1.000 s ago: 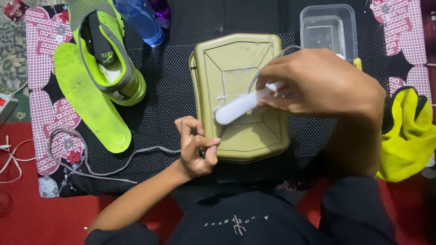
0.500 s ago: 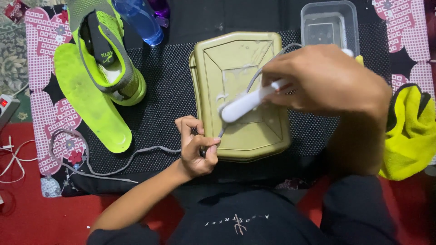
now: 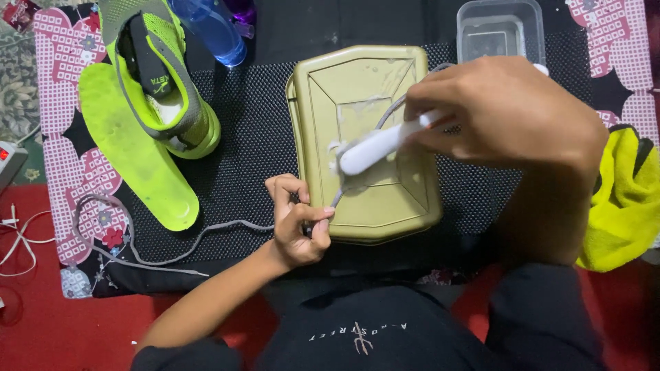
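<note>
My right hand (image 3: 505, 113) grips a white brush (image 3: 375, 148) and presses its head onto a grey shoelace (image 3: 385, 120) lying across an upturned gold-coloured tray (image 3: 357, 82) with soapy foam on it. At the tray's near edge, my left hand (image 3: 297, 223) pinches the same shoelace. From that hand the lace trails left over the black mesh mat (image 3: 254, 144) in a loop.
A neon-green and grey sneaker (image 3: 155, 75) and its green insole (image 3: 134, 148) lie at the left. A blue bottle (image 3: 210, 27) sits at the top, a clear plastic tub (image 3: 500, 31) at top right, a yellow cloth (image 3: 622, 192) at right. White cables (image 3: 20, 233) lie on the red floor.
The brush has slid a little along the lace on the tray, back and forth. My left hand stays pinching the lace at the tray's near edge.
</note>
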